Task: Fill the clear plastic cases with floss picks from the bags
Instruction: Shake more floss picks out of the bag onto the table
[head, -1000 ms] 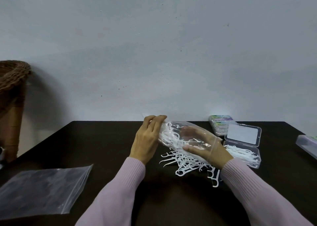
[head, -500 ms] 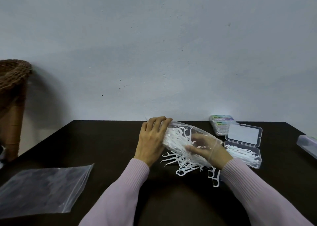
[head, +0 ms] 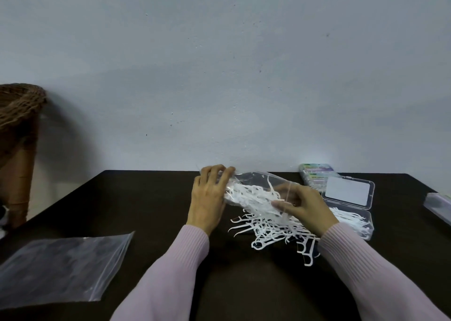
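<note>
Pale grey plaster wall (head: 219, 76), speckled with small dark marks, behind a dark brown rectangular tabletop (head: 146, 211). At far left, beside the tabletop, a brown woven wicker stand (head: 17, 130). On the near left of the tabletop, a flat, empty clear plastic zip bag (head: 58, 269).

Centre: a clear plastic bag of white floss picks (head: 253, 193), held above the tabletop and tilted down toward the right. The left hand (head: 210, 196) grips its upper left end, fingers (head: 219, 174) curled over the top edge. The right hand (head: 305, 206) holds the lower right end, fingers and thumb pinching the film; both wrists wear pale lilac ribbed sleeves. Directly under the bag, a loose heap of white floss picks (head: 273, 230) lies tangled on the tabletop, each pick with a curved pointed handle and a forked head.

Just right of the heap, an open clear plastic hinged case (head: 351, 211): its lid lies back, showing a white rectangular panel, and its tray holds floss picks. Behind it, two stacked closed clear cases with green and purple labels (head: 316, 174); the writing is too small to read. At the far right edge, a further clear plastic case (head: 439, 204), partly cut off.
</note>
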